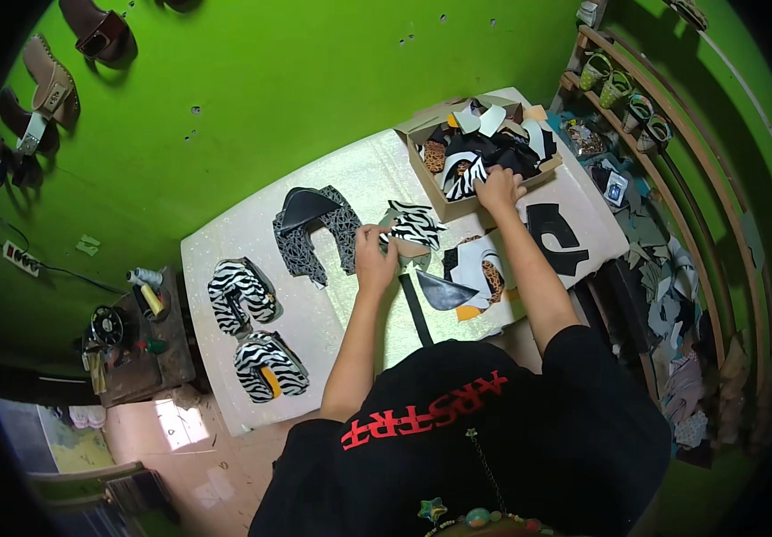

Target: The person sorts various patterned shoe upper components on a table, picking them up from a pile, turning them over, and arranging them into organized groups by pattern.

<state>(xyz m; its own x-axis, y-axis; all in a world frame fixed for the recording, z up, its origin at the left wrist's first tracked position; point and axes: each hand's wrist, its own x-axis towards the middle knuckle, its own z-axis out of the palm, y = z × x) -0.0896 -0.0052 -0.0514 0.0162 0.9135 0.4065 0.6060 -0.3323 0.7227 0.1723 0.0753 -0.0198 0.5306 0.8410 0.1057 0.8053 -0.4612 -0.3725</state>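
My left hand (375, 261) is at the middle of the table, its fingers curled at the edge of a small stack of zebra-print pieces (414, 224) with tan and grey backing. Over the open cardboard box (444, 208) at the back right, my right hand (499, 190) pinches a zebra-print cut piece (467, 178). Its fingertips are partly hidden among the scraps. The box is heaped with black, white and leopard-print cut pieces (493, 143). Left of my left hand lies a grey patterned U-shaped stack (345, 228) with a black half-moon piece (307, 208) on top.
Two zebra-print stacks (241, 295) (271, 369) lie at the table's left. Near me are a black half-moon piece (445, 291), a black strip (415, 309) and white pieces (473, 266). Black cutouts (551, 225) lie right of my forearm. A sewing machine (108, 327) stands left; a shoe rack (641, 98) stands right.
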